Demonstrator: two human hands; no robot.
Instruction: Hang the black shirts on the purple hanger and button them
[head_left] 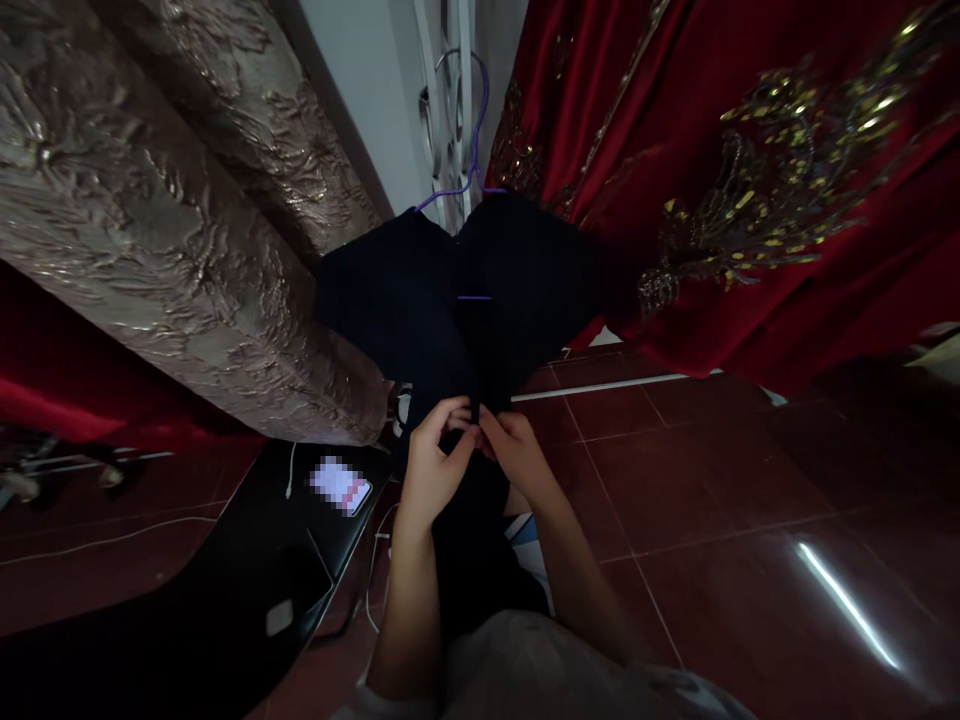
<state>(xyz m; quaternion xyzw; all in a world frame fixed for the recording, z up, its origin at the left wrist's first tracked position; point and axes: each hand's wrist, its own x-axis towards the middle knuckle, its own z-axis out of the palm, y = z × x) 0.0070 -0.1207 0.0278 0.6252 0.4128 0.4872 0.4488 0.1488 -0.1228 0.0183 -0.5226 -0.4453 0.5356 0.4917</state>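
While the black garment (420,300) hangs off a purple hanger (475,140) right in front, its lower middle drops straight down into both hands, so the hands sit just under the spread-out part, at the front seam. The left hand (433,462) and right hand (516,452) are pressed up close together, fingertips basically touching. Both are curled nearly closed, pinching the dark cloth at the centre edge, one from each side. It's way too dark to tell whether there's a button or zip between them.

More of the same dark fabric runs down between the forearms toward the lap.

Room stuff: a red gown (750,200) with gold beadwork hangs on the right, just beside the black piece. A big bronze embroidered fabric (150,200) fills the left. Below that there's a black surface (225,600) with a phone (342,486) lying on it, and a white cable (290,472) near the phone. The floor is glossy red-brown tile (712,490), and a bit of white wall (360,80) shows behind the hanger.
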